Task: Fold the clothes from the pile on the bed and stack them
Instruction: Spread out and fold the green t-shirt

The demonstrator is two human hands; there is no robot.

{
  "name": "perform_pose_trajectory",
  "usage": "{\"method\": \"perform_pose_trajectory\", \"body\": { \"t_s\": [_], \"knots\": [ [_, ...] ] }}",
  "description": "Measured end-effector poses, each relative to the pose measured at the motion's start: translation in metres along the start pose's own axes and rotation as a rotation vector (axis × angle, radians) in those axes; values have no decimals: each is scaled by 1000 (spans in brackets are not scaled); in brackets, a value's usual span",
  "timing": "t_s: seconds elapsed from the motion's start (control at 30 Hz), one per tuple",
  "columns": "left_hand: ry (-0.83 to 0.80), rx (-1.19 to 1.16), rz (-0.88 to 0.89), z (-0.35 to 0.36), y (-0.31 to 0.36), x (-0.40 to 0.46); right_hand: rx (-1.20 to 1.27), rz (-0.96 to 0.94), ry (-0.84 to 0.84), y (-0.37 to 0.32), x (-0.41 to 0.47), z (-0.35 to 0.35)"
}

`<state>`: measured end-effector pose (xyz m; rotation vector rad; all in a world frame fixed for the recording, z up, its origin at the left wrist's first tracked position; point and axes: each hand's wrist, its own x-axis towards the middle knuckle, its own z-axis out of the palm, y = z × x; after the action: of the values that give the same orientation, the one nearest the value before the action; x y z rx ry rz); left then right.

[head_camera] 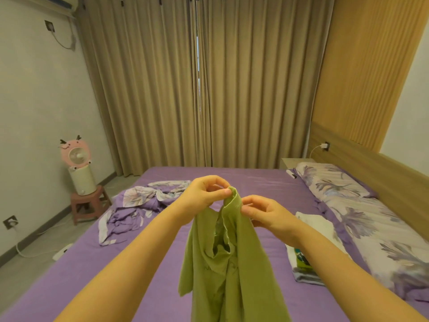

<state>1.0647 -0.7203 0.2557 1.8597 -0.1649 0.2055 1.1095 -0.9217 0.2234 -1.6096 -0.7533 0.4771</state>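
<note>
The person stands at the near edge of the bed (255, 182) and holds a green shirt (222, 263) up in the air, over the purple sheet. The left hand (204, 194) pinches the top edge of the shirt between thumb and fingers, and the right hand (264, 212) pinches the same edge just beside it, so both hands are closed on the cloth and very near to each other. The rest of the shirt hangs down loose and twisted toward the near side, not yet spread.

I think the danger here is the small hold. Both pinches take only a little bit of a thin edge (maybe the collar or a shoulder, I cannot tell which), and if one hand moves along the seam to find the other shoulder, the cloth can slip out and the shirt will fall in a heap on the sheet. Also, because the shirt is twisted, it can be laid down crooked, and then the fold will come out uneven.

On the right, near the long flowered pillow (348, 205), some folded clothes (308, 242) lie already in a low stack; a careless swing of the hanging shirt may brush it and push it out of order. On the far left lies a crumpled flowered cover (134, 205), well apart from the hands.
</note>
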Motion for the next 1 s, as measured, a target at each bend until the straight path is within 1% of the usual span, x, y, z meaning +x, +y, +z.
{"method": "perform_pose_trajectory", "body": {
  "t_s": [0.1,0.17,0.27,0.37,0.43,0.53,0.6,0.67,0.77,0.87,0.93,0.97,1.0],
  "knots": [
    [8,-29,5,-2,3,-1,-17,9,6,-2,0,4],
    [-3,13,13,-10,4,-2,-19,-2,55,-6,2,0],
    [-20,217,3,-30,2,-4,-71,-29,167,-9,7,-14],
    [-30,487,-40,-59,1,-7,-161,-5,308,-12,13,-32],
    [-74,636,-80,-78,1,-12,-221,4,373,-14,16,-46],
    [-136,767,-163,-100,1,-17,-274,30,439,-17,17,-64],
    [-156,769,-192,-107,2,-20,-405,34,465,-17,18,-70],
    [-166,706,-201,-109,5,-23,-489,13,509,-17,21,-71],
    [-224,692,-228,-113,12,-26,-468,-59,581,-21,24,-71],
    [-261,748,-191,-119,20,-27,-434,-130,617,-30,20,-73],
    [-187,818,-128,-123,26,-28,-410,-185,636,-36,17,-75],
    [-132,822,-101,-124,29,-30,-414,-211,646,-37,16,-75],
    [-89,774,-87,-129,31,-31,-435,-233,660,-39,15,-75]
  ]
}}
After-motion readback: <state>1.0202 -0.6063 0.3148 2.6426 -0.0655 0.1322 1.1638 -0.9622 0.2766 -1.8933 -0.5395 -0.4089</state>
